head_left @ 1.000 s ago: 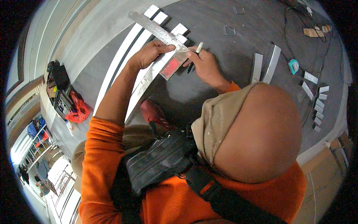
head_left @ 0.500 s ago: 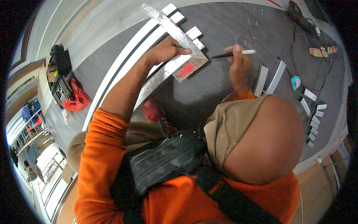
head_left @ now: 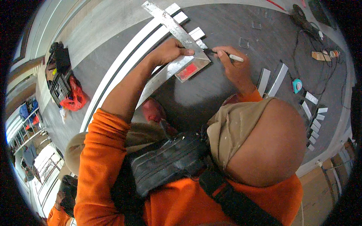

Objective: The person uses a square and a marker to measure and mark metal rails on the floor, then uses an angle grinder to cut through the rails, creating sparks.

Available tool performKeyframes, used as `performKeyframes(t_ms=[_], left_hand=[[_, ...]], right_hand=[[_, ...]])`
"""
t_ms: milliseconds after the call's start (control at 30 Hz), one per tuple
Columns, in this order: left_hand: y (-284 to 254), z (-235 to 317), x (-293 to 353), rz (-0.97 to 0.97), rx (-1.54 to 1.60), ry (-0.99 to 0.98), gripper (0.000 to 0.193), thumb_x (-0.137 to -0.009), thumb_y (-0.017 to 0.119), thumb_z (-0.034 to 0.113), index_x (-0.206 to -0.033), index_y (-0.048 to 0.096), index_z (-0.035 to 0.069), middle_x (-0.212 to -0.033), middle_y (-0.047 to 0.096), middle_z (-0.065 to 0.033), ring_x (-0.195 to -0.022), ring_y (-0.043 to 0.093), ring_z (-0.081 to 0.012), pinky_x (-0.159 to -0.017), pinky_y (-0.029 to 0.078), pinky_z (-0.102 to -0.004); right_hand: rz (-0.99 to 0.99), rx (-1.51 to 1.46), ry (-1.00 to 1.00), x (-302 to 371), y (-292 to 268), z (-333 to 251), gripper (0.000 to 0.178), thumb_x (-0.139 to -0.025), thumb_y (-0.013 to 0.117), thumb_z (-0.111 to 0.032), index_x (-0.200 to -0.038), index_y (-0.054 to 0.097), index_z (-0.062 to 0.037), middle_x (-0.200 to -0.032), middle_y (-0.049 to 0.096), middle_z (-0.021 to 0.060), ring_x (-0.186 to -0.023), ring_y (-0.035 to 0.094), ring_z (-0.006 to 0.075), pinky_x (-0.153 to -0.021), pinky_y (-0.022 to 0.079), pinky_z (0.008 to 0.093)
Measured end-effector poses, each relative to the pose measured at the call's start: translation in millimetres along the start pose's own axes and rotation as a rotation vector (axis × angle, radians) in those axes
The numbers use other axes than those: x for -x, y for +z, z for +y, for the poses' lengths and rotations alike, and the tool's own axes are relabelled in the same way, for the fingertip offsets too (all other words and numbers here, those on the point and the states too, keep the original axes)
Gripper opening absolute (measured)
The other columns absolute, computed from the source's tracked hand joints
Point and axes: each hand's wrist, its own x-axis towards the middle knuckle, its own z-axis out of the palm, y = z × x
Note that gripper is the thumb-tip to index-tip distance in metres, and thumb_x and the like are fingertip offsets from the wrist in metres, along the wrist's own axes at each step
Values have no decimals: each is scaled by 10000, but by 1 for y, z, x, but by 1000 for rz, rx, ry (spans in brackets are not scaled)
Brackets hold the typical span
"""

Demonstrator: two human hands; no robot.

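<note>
My left hand (head_left: 169, 52) is closed over a worn metal L-shaped square (head_left: 174, 27), thumb on its blade near the corner. The square lies across several long white strips (head_left: 126, 62) with dark lines between them; their ends stick out past the blade. A red patch (head_left: 188, 70) marks the square near its corner. My right hand (head_left: 236, 67) pinches a marker pen (head_left: 236, 57) with a white rear part and a dark front. Its tip is beside the square's edge, near the end of one strip; I cannot tell whether it touches.
Short white pieces (head_left: 277, 80) lie at the right, with more small cut pieces (head_left: 316, 126) beyond. A teal tape measure (head_left: 297, 86), a wooden block (head_left: 321, 56) and dark cables are near them. At the left are a red plastic bag (head_left: 76, 96) and another person's orange sleeve (head_left: 56, 217).
My right hand has moved left with the marker pen, bringing its tip to the square's edge. The left hand and the square stay put. Another person has come into view at the lower left.
</note>
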Motion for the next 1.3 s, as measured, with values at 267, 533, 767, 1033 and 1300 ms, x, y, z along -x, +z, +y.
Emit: performKeyframes(t_ms=[267, 533, 767, 1033, 1300], left_hand=[[21, -16, -5, 97, -113, 16, 417, -775, 785, 341, -1001, 730, -4, -901, 726, -164, -818, 682, -253, -772, 507, -375], [67, -17, -4, 444, -181, 494, 403, -811, 758, 311, -1123, 692, 66, -993, 706, -144, -896, 657, -327, -869, 489, -391], [42, 24, -3, 459, 329, 284, 377, -949, 603, 346, -1000, 676, -20, -905, 678, -168, -830, 659, -283, -771, 519, -394], [-159, 96, -3, 351, 436, 281, 484, -1022, 467, 391, -1111, 601, -66, -1023, 658, -172, -870, 663, -243, -754, 550, -387], [-229, -104, -31, 727, -377, 39, 469, -932, 570, 409, -1029, 638, -44, -973, 693, -230, -930, 671, -366, -829, 516, -434]], right_hand=[[252, 6, 308, 24, -22, 3, 343, -991, 517, -271, -763, 635, -44, -693, 604, 16, -629, 502, 98, -588, 400, 271], [334, -181, 323, 32, -21, 26, 342, -972, 561, -324, -796, 659, -49, -695, 608, 30, -659, 545, 132, -621, 420, 304], [390, -88, 219, 4, -50, 1, 467, -1004, 463, -403, -762, 643, -47, -661, 563, 26, -622, 508, 133, -604, 404, 295], [-240, 151, 276, -104, -116, -97, 374, -980, 530, -392, -863, 617, -47, -711, 570, 19, -654, 538, 114, -592, 428, 263], [-660, 385, 289, -153, -69, -86, 398, -941, 588, -417, -900, 628, -23, -724, 592, 49, -666, 570, 152, -613, 470, 319]])
